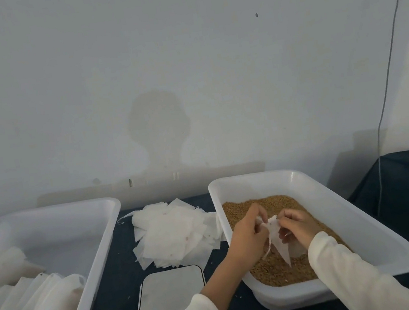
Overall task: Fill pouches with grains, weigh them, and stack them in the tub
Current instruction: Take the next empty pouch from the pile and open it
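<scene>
- Left tub (pixel 109 236): white plastic, at the table's left edge. Filled pouches (pixel 58 301) lie stacked inside, leaning in rows against the near and left portions of the tub.
- Table (pixel 111 286): covered in a dark blue cloth; it carries both tubs, the pouch pile and the scale.
- Empty pouches (pixel 172 235): a loose heap of flat white squares between the two tubs, toward the wall; its right edge touches the right tub's wall.
- Scale (pixel 171 301): a flat grey platform with rounded corners, just in front of the heap. Nothing rests on it. No display is visible.
- Left hand (pixel 248 232): over the right tub, fingers curled, pinching the upper left edge of one pouch (pixel 281 244).
- That pouch: white, hanging above the grains, held between both hands at its mouth. Whether it holds any grain cannot be told.
- Right hand (pixel 297 226): fingers curled, gripping the pouch's upper right edge.
- Right tub (pixel 365 224): white plastic, angled on the table, holding a bed of brown grains (pixel 280 270).
- Cable (pixel 391 49): runs down the wall from a socket at upper right.
</scene>
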`<state>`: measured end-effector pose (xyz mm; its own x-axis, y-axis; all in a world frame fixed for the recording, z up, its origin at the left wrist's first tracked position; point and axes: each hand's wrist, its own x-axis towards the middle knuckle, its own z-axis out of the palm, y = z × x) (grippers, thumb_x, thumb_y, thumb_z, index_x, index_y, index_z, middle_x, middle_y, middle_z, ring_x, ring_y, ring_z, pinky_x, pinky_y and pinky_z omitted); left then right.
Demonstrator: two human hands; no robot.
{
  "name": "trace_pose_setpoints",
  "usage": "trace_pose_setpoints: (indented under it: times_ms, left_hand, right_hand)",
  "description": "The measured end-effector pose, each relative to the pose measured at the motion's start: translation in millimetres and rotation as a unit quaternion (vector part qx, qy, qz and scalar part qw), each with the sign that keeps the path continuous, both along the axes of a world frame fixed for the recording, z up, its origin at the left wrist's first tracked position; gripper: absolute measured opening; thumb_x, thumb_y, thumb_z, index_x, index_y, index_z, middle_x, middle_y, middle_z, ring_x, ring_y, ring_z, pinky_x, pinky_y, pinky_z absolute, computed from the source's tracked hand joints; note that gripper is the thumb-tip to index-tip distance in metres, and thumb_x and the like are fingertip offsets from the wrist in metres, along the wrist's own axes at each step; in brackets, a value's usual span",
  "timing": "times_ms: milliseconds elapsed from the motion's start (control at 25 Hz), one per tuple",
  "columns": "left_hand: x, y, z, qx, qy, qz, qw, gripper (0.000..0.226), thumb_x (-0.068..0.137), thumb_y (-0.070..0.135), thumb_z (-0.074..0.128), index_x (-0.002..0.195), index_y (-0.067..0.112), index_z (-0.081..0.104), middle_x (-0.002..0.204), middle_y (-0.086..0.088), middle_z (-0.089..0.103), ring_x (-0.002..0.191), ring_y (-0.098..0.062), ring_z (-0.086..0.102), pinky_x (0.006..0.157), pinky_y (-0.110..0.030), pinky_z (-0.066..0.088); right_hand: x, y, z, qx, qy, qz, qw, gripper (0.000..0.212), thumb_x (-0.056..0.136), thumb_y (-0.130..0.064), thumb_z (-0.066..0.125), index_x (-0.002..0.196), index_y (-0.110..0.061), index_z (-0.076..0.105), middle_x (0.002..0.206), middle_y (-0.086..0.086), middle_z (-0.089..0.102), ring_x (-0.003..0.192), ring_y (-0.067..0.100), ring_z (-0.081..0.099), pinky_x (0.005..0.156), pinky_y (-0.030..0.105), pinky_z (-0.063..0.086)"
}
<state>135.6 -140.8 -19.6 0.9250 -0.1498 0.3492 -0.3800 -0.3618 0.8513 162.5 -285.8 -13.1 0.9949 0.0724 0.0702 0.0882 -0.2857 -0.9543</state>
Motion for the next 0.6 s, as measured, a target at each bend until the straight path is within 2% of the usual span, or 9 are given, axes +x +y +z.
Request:
trace_pose_setpoints:
  times_ms: [80, 160, 200, 240, 280, 360, 440, 520, 600]
  left_hand:
    - [0.6, -1.6, 0.5, 0.047, -0.004, -0.001, 0.999, 0.022, 0.091, -0.002, 0.041, 0.081, 0.014, 0.052, 0.075, -0.006, 0.053, 0.062, -0.014, 0.050, 0.062, -0.027, 0.051]
    - [-0.3, -4.0, 0.5, 0.086, -0.005, 0.015, 0.996, 0.020, 0.089, 0.000, 0.043, 0.078, 0.007, 0.058, 0.079, -0.005, 0.057, 0.065, -0.012, 0.050, 0.064, -0.023, 0.048]
    - [-0.6, -5.3, 0.4, 0.094, -0.003, 0.027, 0.995, 0.018, 0.088, 0.001, 0.044, 0.079, 0.002, 0.059, 0.080, -0.004, 0.059, 0.065, -0.009, 0.050, 0.063, -0.022, 0.045]
    - [-1.0, -6.5, -0.2, 0.094, 0.004, 0.035, 0.995, 0.016, 0.087, 0.003, 0.046, 0.079, -0.001, 0.059, 0.081, -0.007, 0.060, 0.065, -0.009, 0.050, 0.062, -0.023, 0.045]
    - [-1.6, -7.0, -0.4, 0.088, 0.012, 0.040, 0.995, 0.014, 0.086, 0.005, 0.049, 0.078, -0.001, 0.059, 0.079, -0.007, 0.061, 0.064, -0.010, 0.050, 0.060, -0.023, 0.045]
    - [-3.1, -7.5, -0.3, 0.091, 0.021, 0.038, 0.995, 0.009, 0.083, 0.009, 0.056, 0.075, 0.006, 0.059, 0.073, 0.000, 0.058, 0.060, -0.006, 0.048, 0.055, -0.016, 0.041]
    - [-3.3, -8.4, -0.5, 0.122, 0.016, 0.035, 0.992, 0.010, 0.081, 0.014, 0.063, 0.072, 0.013, 0.059, 0.070, 0.004, 0.058, 0.057, -0.003, 0.047, 0.052, -0.011, 0.038]
    - [-3.5, -9.3, -0.7, 0.139, 0.011, 0.044, 0.989, 0.013, 0.080, 0.016, 0.067, 0.070, 0.016, 0.059, 0.067, 0.006, 0.056, 0.056, -0.002, 0.046, 0.052, -0.010, 0.036]
    - [-2.5, -9.1, -1.6, 0.146, 0.006, 0.056, 0.988, 0.012, 0.080, 0.008, 0.064, 0.073, 0.016, 0.058, 0.068, 0.009, 0.052, 0.059, -0.002, 0.045, 0.056, -0.013, 0.039]
  right_hand:
    - [-2.7, -8.2, 2.0, -0.032, 0.005, 0.007, 0.999, 0.027, 0.091, 0.003, 0.048, 0.066, -0.005, 0.052, 0.059, 0.007, 0.057, 0.058, 0.020, 0.055, 0.061, 0.031, 0.046]
    - [-4.4, -25.2, 3.5, -0.091, -0.009, -0.009, 0.996, 0.024, 0.091, -0.001, 0.051, 0.069, -0.008, 0.054, 0.066, 0.005, 0.060, 0.066, 0.022, 0.057, 0.069, 0.033, 0.045]
    - [-2.9, -37.7, 4.7, -0.169, -0.024, -0.030, 0.985, 0.020, 0.091, -0.007, 0.054, 0.072, -0.011, 0.054, 0.071, 0.003, 0.060, 0.070, 0.021, 0.057, 0.071, 0.031, 0.045]
    - [-1.2, -52.1, 6.1, -0.285, -0.025, -0.045, 0.957, 0.015, 0.090, -0.015, 0.058, 0.076, -0.016, 0.053, 0.077, 0.001, 0.060, 0.074, 0.019, 0.058, 0.070, 0.028, 0.044]
    - [-0.6, -64.4, 6.6, -0.405, -0.005, -0.049, 0.913, 0.013, 0.088, -0.025, 0.061, 0.080, -0.021, 0.051, 0.080, -0.002, 0.059, 0.077, 0.016, 0.058, 0.067, 0.025, 0.043]
    - [0.1, -79.8, 2.5, -0.556, 0.076, -0.016, 0.827, 0.025, 0.082, -0.044, 0.064, 0.089, -0.024, 0.052, 0.088, -0.005, 0.059, 0.078, 0.013, 0.056, 0.065, 0.022, 0.043]
    - [5.1, -82.5, -2.6, -0.590, 0.136, 0.032, 0.795, 0.036, 0.079, -0.046, 0.069, 0.103, -0.023, 0.055, 0.103, -0.003, 0.061, 0.088, 0.012, 0.057, 0.077, 0.024, 0.048]
    - [11.6, -76.5, -4.3, -0.604, 0.126, 0.058, 0.785, 0.036, 0.079, -0.040, 0.069, 0.108, -0.023, 0.056, 0.109, -0.002, 0.061, 0.096, 0.014, 0.058, 0.087, 0.027, 0.049]
    - [16.5, -69.2, -2.9, -0.625, 0.091, 0.072, 0.772, 0.030, 0.083, -0.039, 0.065, 0.106, -0.021, 0.060, 0.110, -0.001, 0.061, 0.099, 0.017, 0.059, 0.089, 0.028, 0.049]
